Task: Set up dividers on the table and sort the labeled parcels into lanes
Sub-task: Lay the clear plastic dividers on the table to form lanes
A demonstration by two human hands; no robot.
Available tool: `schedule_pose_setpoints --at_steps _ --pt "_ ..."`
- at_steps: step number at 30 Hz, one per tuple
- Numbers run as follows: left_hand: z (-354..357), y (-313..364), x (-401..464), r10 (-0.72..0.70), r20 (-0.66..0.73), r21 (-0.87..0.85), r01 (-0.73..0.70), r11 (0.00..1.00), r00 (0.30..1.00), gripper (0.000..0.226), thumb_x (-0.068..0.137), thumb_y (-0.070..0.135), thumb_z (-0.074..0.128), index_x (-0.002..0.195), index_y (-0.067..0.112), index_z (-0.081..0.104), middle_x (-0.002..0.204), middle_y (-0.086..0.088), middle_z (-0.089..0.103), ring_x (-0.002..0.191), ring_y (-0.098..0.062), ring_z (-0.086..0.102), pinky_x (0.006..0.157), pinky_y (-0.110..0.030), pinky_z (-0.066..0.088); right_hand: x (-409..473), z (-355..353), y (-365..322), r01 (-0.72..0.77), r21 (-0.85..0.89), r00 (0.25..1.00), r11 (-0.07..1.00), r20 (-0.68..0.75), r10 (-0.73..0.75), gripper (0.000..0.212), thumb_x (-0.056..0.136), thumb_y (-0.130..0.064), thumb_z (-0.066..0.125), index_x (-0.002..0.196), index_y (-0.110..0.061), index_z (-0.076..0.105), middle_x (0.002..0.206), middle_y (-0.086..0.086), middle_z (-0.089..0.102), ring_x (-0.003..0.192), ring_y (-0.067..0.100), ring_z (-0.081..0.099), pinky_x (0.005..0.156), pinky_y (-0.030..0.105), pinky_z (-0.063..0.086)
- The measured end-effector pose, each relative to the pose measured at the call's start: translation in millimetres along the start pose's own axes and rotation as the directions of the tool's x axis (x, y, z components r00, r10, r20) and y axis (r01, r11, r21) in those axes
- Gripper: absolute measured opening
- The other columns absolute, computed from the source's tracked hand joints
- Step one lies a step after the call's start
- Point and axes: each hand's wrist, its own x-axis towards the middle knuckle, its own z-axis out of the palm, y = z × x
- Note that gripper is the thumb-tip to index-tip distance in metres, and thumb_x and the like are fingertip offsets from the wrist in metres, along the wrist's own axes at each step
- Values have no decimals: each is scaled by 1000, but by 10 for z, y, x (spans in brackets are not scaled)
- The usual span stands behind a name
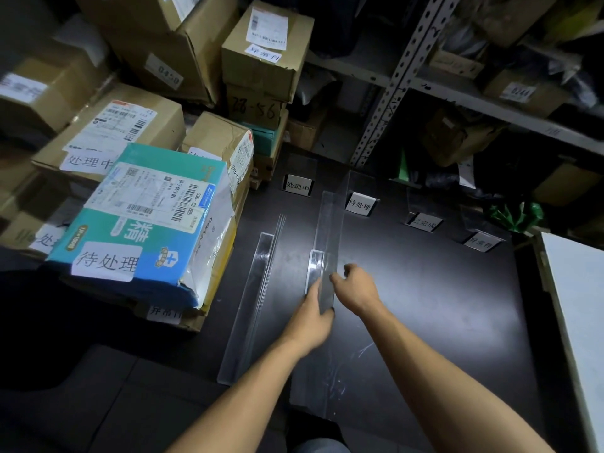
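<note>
Nearest us, we are reaching both forearms out over the dark bench (441,305). Our left hand (310,317) is lying along the near end of a clear acrylic divider (328,243), fingers (314,291) out straight and pressing its left face; our right hand (358,289) is coming in from the other side, fingers curling toward the strip's top edge, though we cannot tell whether they are actually gripping it or only touching. We judge that the two hands are bracketing the strip so it stands upright and stays in line with the labels beyond. Just left of it, a second divider (251,308) is already standing on the bench, apart from our hands. Further left, the teal parcel (143,223) marked 待处理 is resting on top of a stack of cardboard boxes (108,132), unsorted. Further out, four small label stands are sitting in a slanting row: 处理中 (298,186), 待处理 (359,204), a third (424,221) and a fourth (481,241) too dim to read, each presumably heading a lane. Behind them, a metal shelf rack (397,76) is holding more parcels.
</note>
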Motion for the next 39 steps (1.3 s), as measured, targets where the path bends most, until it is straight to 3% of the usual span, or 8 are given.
schedule_pose_setpoints --at_steps 4,7,11,13,18,31,35,39 --pt "-346 86 -69 295 -330 117 -271 955 897 41 94 11 53 133 23 52 128 2 60 117 -15 57 96 -29 48 -139 53 -250 279 129 927 952 -293 -232 42 95 -25 54 132 -6 55 131 10 61 118 24 58 99 34 46" --pt "-629 15 -76 440 -501 394 -256 882 745 41 91 10 57 130 21 54 128 0 58 116 -17 55 91 -33 51 -209 210 -519 346 201 936 917 -135 -324 40 95 -25 54 132 -11 55 125 5 65 98 14 63 87 28 49" --pt "-823 -227 -54 13 -327 312 95 945 945 78 91 19 59 154 22 13 160 -9 20 143 -29 28 108 -40 34 -302 519 -762 189 278 932 942 253 -262 56 99 -26 43 152 -13 29 142 15 53 121 29 58 106 42 44" --pt "-869 -356 -73 -145 -164 158 171 973 976 72 96 24 50 155 23 8 157 -14 29 136 -32 40 100 -33 36 -364 643 -797 140 272 915 952 332 -229 61 100 -30 38 156 -17 18 146 16 49 124 27 53 109 41 40" --pt "-919 -432 -204 -95 -125 170 115 979 988 50 99 17 42 147 31 34 135 -9 57 119 -29 56 93 -34 46 -412 766 -794 104 330 928 938 308 -210 64 100 -34 37 158 -23 12 155 10 38 137 28 42 111 44 38" --pt "-1148 480 -362 174 -371 328 -46 944 912 59 100 19 36 152 37 16 120 -11 64 100 -23 63 87 -38 51 -240 408 -837 131 421 953 898 198 -232 53 104 -31 34 153 -12 28 159 8 32 143 23 35 117 45 30" --pt "-1037 865 -347 290 -388 362 -145 921 875 59 100 23 39 150 41 15 118 -7 65 99 -24 64 85 -42 55 -203 -345 -1015 189 678 973 710 -30 -231 45 103 -39 40 144 -20 44 139 5 52 115 21 60 93 48 55" --pt "-669 1309 -257 404 -357 344 -284 895 842 55 101 28 38 146 49 15 109 -3 66 82 -16 62 68 -34 55 -261 -1126 -930 294 711 938 639 -87 -334 62 86 -59 50 142 -33 41 131 -8 57 113 14 63 84 42 59"
